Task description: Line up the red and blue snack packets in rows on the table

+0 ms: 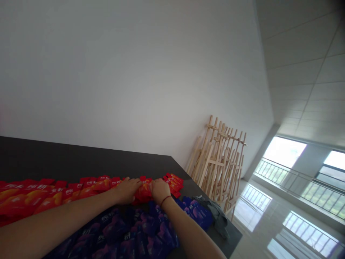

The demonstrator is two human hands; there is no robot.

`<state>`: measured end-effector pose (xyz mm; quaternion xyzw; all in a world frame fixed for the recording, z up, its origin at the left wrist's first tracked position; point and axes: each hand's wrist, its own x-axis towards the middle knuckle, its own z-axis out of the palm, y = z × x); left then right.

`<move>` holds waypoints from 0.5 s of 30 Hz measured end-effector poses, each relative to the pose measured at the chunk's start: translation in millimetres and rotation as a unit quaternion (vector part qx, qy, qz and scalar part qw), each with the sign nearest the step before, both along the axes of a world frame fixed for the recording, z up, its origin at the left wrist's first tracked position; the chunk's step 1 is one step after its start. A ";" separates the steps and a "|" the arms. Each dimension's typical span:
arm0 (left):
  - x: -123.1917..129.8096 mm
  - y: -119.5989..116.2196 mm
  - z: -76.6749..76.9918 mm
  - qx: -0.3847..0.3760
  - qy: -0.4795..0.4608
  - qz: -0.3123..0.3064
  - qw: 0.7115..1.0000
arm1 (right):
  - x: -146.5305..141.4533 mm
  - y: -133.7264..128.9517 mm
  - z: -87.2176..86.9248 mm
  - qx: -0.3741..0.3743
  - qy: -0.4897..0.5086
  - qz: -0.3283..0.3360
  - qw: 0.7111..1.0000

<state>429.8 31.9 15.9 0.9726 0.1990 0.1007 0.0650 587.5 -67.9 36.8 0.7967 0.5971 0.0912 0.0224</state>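
Red packets [35, 196] with orange print lie in a long overlapping row across the black table [81, 154]. Dark blue and purple packets [129, 233] are spread nearer to me. My left hand [128, 190] rests on the red row, its fingers reaching toward a red packet [142, 192] between my hands. At the right side of that packet is my right hand [160, 190], fingers curled closed against it, with a thin red band on the wrist. Just right of it, more red packets [174, 182] lie near the table's right part.
A grey cloth [217, 216] lies at the table's right edge beside the blue packets. Wooden easels [218, 162] lean against the white wall [134, 72] beyond the table. Windows and a railing [293, 176] stand far right.
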 end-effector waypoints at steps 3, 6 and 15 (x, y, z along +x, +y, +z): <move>0.2 -2.9 5.5 0.007 0.016 -0.002 1.000 | 48.4 -14.1 6.6 -0.010 0.006 -0.077 0.997; 7.4 -6.2 8.5 -0.004 0.017 0.000 1.000 | 88.8 -31.2 1.2 -0.038 0.022 -0.123 0.991; 14.4 -7.8 1.9 -0.045 0.017 0.004 0.999 | 100.8 -45.3 -23.8 -0.070 0.006 -0.141 0.988</move>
